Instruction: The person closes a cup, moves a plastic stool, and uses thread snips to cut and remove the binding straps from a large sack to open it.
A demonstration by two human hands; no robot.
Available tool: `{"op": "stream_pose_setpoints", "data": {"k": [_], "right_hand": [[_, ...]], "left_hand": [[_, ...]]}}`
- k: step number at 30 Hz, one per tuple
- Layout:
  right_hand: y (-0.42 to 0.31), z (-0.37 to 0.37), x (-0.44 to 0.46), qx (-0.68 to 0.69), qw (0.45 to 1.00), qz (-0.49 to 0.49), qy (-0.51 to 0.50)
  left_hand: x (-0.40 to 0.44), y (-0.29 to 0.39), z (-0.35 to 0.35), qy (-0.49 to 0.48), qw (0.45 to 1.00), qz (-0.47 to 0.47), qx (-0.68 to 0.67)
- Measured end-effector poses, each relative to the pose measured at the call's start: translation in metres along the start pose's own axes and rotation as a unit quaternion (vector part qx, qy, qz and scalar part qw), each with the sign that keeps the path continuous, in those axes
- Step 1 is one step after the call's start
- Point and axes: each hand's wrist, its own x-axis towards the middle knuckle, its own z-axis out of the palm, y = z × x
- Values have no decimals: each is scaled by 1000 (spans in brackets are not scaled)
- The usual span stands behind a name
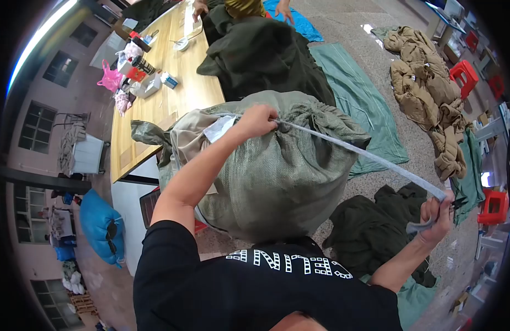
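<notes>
A large, stuffed grey-green woven sack [277,176] bulges in front of my body, its top gathered into folds. My left hand [259,120] is closed on a grey fabric strap [354,148] against the top of the sack. From there the strap runs taut to the right, down to my right hand [436,218], which is wrapped round it. A loose end of the strap hangs below my right fist. A small dark item shows just beyond the right fingers; its kind is unclear. Beige cloth [191,132] and a white paper [219,128] show at the sack's left side.
A wooden table [197,88] stands ahead-left, with boxes and a pink bag [110,76] on it. Another person's hands [284,11] are at the far side by dark cloth [260,60]. Green sheets [359,94], brown garments [417,77] and dark garments [370,226] lie on the floor.
</notes>
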Motion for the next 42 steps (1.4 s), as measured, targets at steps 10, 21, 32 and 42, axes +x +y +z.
{"op": "stream_pose_setpoints", "data": {"k": [10, 21, 32, 42], "right_hand": [[64, 51, 25, -497, 843, -72, 195], [271, 195, 74, -485, 867, -62, -90], [256, 178, 60, -237, 963, 84, -98], [251, 172, 50, -212, 970, 85, -79]], "left_hand": [[-8, -6, 8, 181, 964, 1, -193], [13, -33, -16, 178, 851, -255, -424], [0, -12, -26, 32, 977, 123, -172], [-8, 4, -26, 168, 968, 179, 53]]}}
